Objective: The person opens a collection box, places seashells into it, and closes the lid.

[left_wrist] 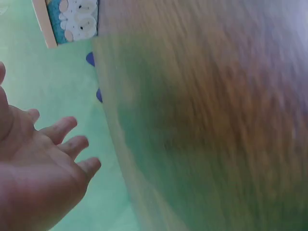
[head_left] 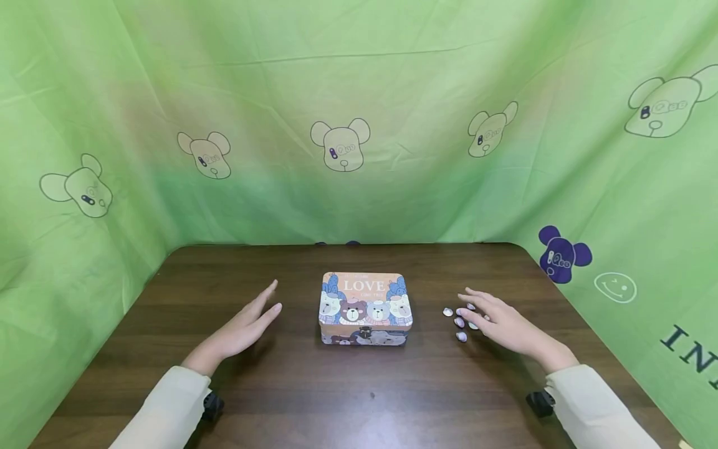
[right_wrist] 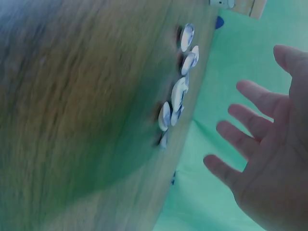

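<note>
A rectangular box [head_left: 364, 308] with cartoon bears, the word LOVE on its lid and a dark clasp at the front sits closed in the middle of the table. To its right lie several small whitish-purple shells [head_left: 461, 337], seen in the right wrist view as a row of shells [right_wrist: 178, 94]. My right hand [head_left: 507, 324] hovers over and beside them, fingers spread and holding nothing; it hides some of them in the head view. Left of the box, my left hand [head_left: 244, 330] is held with its fingers extended, nothing in it. The left wrist view shows a corner of the box [left_wrist: 79, 21].
The brown wooden table [head_left: 291, 405] reaches back to a green cloth [head_left: 415, 206] printed with bear outlines, which hangs behind it and along both sides. Dark wrist devices [head_left: 540, 404] are worn at both light sleeves [head_left: 597, 408].
</note>
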A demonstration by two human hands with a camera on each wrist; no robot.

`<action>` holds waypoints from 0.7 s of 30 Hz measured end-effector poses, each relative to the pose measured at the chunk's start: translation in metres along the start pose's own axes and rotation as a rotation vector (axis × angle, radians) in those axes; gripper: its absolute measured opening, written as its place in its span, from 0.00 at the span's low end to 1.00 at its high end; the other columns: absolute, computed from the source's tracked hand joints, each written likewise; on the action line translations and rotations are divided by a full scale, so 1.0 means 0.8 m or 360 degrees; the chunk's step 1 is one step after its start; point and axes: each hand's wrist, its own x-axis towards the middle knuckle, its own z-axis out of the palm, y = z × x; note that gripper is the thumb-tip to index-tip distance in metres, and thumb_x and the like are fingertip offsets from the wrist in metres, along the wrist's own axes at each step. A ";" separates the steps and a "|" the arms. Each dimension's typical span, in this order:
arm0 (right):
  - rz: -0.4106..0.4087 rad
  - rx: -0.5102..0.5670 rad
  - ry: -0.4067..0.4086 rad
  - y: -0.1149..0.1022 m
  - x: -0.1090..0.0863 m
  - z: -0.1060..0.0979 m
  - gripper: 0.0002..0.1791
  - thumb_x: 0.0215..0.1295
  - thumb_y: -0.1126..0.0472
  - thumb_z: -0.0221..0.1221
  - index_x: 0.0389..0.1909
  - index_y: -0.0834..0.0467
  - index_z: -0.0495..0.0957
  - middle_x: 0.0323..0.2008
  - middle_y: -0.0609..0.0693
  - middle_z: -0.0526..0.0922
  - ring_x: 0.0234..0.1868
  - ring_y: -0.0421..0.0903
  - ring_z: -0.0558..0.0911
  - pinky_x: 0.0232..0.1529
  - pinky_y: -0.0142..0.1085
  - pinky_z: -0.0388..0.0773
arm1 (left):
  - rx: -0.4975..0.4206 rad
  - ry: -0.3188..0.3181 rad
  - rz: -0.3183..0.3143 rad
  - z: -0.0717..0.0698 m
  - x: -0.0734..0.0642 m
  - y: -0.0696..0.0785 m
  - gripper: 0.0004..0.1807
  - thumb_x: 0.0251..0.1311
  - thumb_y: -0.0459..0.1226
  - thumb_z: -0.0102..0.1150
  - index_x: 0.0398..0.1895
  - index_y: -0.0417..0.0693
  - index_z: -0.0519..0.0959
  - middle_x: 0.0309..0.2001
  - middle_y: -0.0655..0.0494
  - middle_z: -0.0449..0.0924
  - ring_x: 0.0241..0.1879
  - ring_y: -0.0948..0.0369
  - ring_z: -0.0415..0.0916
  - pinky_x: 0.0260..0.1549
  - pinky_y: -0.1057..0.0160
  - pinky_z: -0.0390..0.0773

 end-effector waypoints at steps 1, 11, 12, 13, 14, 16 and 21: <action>-0.0032 0.0024 0.0008 -0.001 0.000 0.001 0.27 0.77 0.50 0.53 0.66 0.65 0.73 0.68 0.68 0.68 0.67 0.69 0.65 0.61 0.66 0.62 | -0.0027 -0.0010 0.0018 0.002 0.001 0.001 0.39 0.77 0.60 0.34 0.82 0.62 0.37 0.80 0.46 0.41 0.77 0.43 0.36 0.66 0.30 0.44; -0.0066 0.0149 -0.0057 -0.025 -0.002 0.005 0.18 0.77 0.51 0.54 0.58 0.56 0.81 0.50 0.45 0.85 0.47 0.40 0.82 0.50 0.46 0.78 | -0.0054 -0.0015 0.0099 0.029 0.013 0.019 0.35 0.77 0.59 0.38 0.81 0.62 0.48 0.74 0.47 0.62 0.73 0.48 0.58 0.67 0.38 0.56; -0.0075 0.0182 -0.0078 -0.028 -0.001 0.006 0.18 0.77 0.51 0.54 0.57 0.56 0.81 0.48 0.44 0.86 0.45 0.39 0.83 0.54 0.48 0.76 | -0.0053 -0.0013 0.0109 0.031 0.015 0.021 0.34 0.77 0.57 0.39 0.81 0.63 0.50 0.73 0.48 0.64 0.72 0.48 0.60 0.67 0.39 0.58; -0.0088 0.0207 -0.0095 -0.031 -0.001 0.008 0.17 0.77 0.51 0.54 0.57 0.56 0.82 0.46 0.44 0.86 0.42 0.38 0.83 0.59 0.50 0.73 | -0.0049 -0.0011 0.0119 0.034 0.016 0.024 0.33 0.77 0.56 0.40 0.81 0.63 0.51 0.71 0.48 0.66 0.71 0.49 0.62 0.66 0.40 0.60; -0.0112 0.0226 -0.0114 -0.033 0.000 0.009 0.17 0.77 0.52 0.55 0.57 0.56 0.82 0.45 0.44 0.86 0.40 0.38 0.83 0.62 0.53 0.69 | -0.0042 -0.0011 0.0127 0.037 0.017 0.027 0.32 0.78 0.55 0.40 0.80 0.63 0.52 0.70 0.49 0.67 0.70 0.49 0.63 0.66 0.41 0.61; -0.0167 0.0261 -0.0147 -0.037 0.002 0.012 0.16 0.76 0.54 0.55 0.55 0.56 0.82 0.43 0.46 0.87 0.39 0.38 0.84 0.66 0.61 0.59 | -0.0033 -0.0018 0.0152 0.043 0.019 0.032 0.31 0.78 0.53 0.41 0.80 0.61 0.54 0.69 0.48 0.70 0.69 0.49 0.65 0.65 0.41 0.62; -0.0219 0.0266 -0.0225 -0.049 0.002 0.017 0.16 0.75 0.52 0.56 0.55 0.55 0.83 0.47 0.45 0.86 0.43 0.34 0.81 0.59 0.50 0.71 | -0.0033 -0.0069 0.0239 0.056 0.024 0.042 0.33 0.78 0.53 0.42 0.81 0.56 0.52 0.69 0.46 0.69 0.68 0.49 0.66 0.65 0.43 0.64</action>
